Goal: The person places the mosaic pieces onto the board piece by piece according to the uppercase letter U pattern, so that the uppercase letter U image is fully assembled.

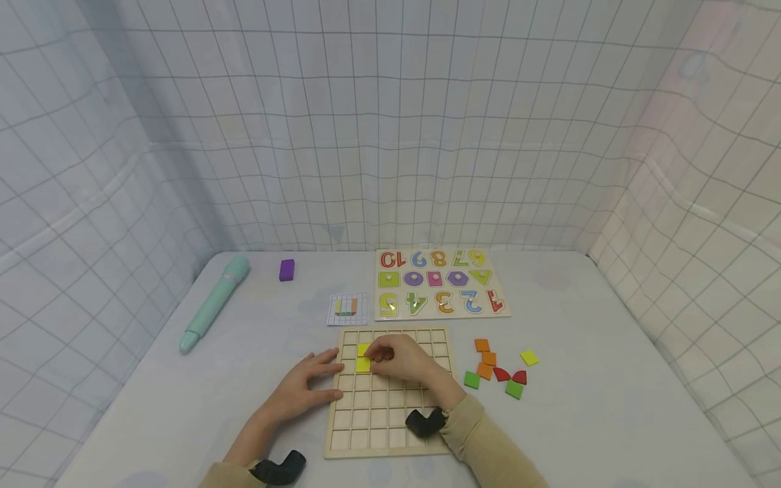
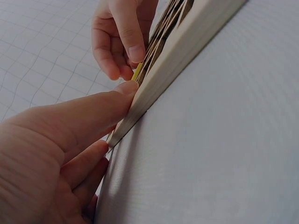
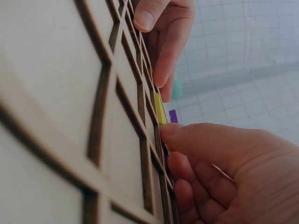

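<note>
A wooden grid board (image 1: 360, 439) lies on the table with two yellow square tiles in its second column from the left, one above the other. My right hand (image 1: 403, 358) is over the board, thumb and curled fingertips at the lower yellow tile (image 1: 363, 366). From the right wrist, the thumb touches the edge of a yellow tile (image 3: 160, 108); the far fingertips are partly hidden. The upper yellow tile (image 1: 363, 350) is beside the index fingertip. With fingers spread, my left hand (image 1: 299, 388) rests against the board's left edge, its thumb (image 2: 124, 88) touching the rim.
Loose orange (image 1: 481, 346), green (image 1: 472, 379) and red (image 1: 502, 374) pieces and a yellow tile (image 1: 529, 357) lie right of the board. Behind it are a pattern card (image 1: 348, 298) and a number puzzle (image 1: 427, 316). A purple block (image 1: 287, 270) and mint-green tube (image 1: 213, 303) lie left.
</note>
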`<state>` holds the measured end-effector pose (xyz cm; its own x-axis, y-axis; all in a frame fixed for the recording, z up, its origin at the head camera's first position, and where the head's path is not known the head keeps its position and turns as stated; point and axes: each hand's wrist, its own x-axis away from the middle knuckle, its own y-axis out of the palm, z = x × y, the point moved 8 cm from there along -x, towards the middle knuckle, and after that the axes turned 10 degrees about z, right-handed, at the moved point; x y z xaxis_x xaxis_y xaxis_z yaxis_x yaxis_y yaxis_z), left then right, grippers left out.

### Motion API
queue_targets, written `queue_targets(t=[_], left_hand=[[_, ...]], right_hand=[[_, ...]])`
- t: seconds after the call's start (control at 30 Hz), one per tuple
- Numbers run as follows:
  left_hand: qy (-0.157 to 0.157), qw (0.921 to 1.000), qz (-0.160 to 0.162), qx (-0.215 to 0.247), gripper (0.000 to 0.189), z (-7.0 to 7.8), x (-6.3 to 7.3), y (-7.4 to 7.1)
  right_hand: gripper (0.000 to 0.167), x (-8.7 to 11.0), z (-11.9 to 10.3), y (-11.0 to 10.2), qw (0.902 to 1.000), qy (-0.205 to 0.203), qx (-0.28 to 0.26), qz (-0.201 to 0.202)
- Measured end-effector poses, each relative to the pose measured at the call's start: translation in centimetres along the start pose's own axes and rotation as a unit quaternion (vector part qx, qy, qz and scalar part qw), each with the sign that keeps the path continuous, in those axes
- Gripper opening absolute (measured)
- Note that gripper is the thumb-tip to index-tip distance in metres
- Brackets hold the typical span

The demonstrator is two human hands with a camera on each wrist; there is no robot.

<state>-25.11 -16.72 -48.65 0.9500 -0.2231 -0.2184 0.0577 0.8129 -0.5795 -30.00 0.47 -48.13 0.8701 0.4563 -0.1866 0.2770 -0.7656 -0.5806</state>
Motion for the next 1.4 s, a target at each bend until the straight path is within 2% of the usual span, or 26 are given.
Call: queue_targets(t=[0.27, 0.47, 0.6, 0.8, 1.1, 1.3, 1.4], left_hand=[[-0.003, 1.0, -0.001, 0.001, 0.05, -0.1, -0.1, 0.0], [-0.006, 1.0, -0.001, -0.001, 0.051, -0.3, 0.0, 0.0], [-0.013, 0.9999, -0.002, 0.0, 0.051, -0.5, 0.0, 0.1], [-0.01, 0.9999, -0.003, 0.006, 0.051, -0.6, 0.0, 0.1], [-0.012, 0.9999, -0.002, 0.009, 0.051, -0.5, 0.1, 0.0], [-0.011, 0.9999, -0.004, 0.009, 0.052, -0.3, 0.1, 0.1], [-0.007, 0.9999, -0.002, 0.007, 0.051, -0.3, 0.1, 0.1]], right_hand=[[0.016, 0.2, -0.2, -0.5, 1.0, -0.001, 0.003, -0.005], [0.018, 0.6, -0.5, -2.3, 0.9996, 0.017, 0.021, -0.008], [0.021, 0.8, -1.1, -4.7, 0.9997, 0.0, 0.022, 0.011], [0.024, 1.7, -1.8, -9.5, 0.9974, -0.017, 0.0, 0.07], [0.03, 4.3, -1.5, -16.3, 0.9878, 0.01, -0.005, 0.155], [0.027, 6.7, -3.4, -19.9, 0.9822, 0.014, 0.009, 0.187], [0.028, 7.6, -2.2, -21.3, 0.9797, 0.023, 0.011, 0.199]])
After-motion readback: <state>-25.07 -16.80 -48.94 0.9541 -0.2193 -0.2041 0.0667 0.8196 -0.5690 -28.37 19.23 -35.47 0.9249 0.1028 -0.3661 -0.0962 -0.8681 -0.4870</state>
